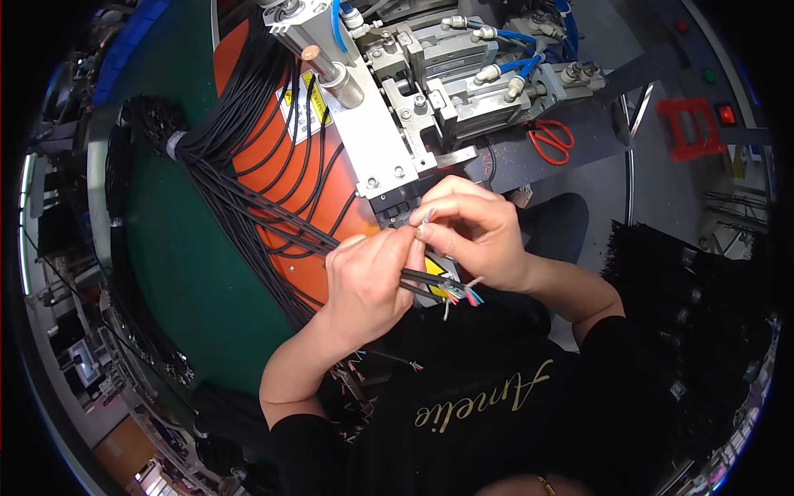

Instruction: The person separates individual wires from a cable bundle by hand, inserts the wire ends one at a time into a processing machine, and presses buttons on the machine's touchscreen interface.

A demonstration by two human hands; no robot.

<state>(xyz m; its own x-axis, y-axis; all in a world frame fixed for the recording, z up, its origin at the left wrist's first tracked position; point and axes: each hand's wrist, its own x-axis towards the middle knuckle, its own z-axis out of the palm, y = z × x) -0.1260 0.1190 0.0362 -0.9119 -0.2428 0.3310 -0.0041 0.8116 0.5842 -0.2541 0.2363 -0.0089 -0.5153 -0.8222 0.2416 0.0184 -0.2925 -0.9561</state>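
My left hand [370, 279] is closed around several black cables [423, 279], whose stripped ends show thin coloured wires [470, 295] below the fist. The fingertips of my right hand [478, 227] pinch the small coloured wires [428, 217] of a cable end right beside my left thumb. Both hands touch or nearly touch at that spot. Just beyond them stands a metal machine [385, 153] with a flat plate and clamp blocks. Part of a yellow warning label [437, 273] shows between the hands. The pinched cable's end is partly hidden by the fingers.
A tied bundle of black cables [231, 124] fans over the orange machine panel [310, 273] and the green table [165, 264]. Red-handled scissors [550, 142] lie at the right of the machine. Blue air hoses [517, 37] run behind. More black cables [686, 306] hang at the right.
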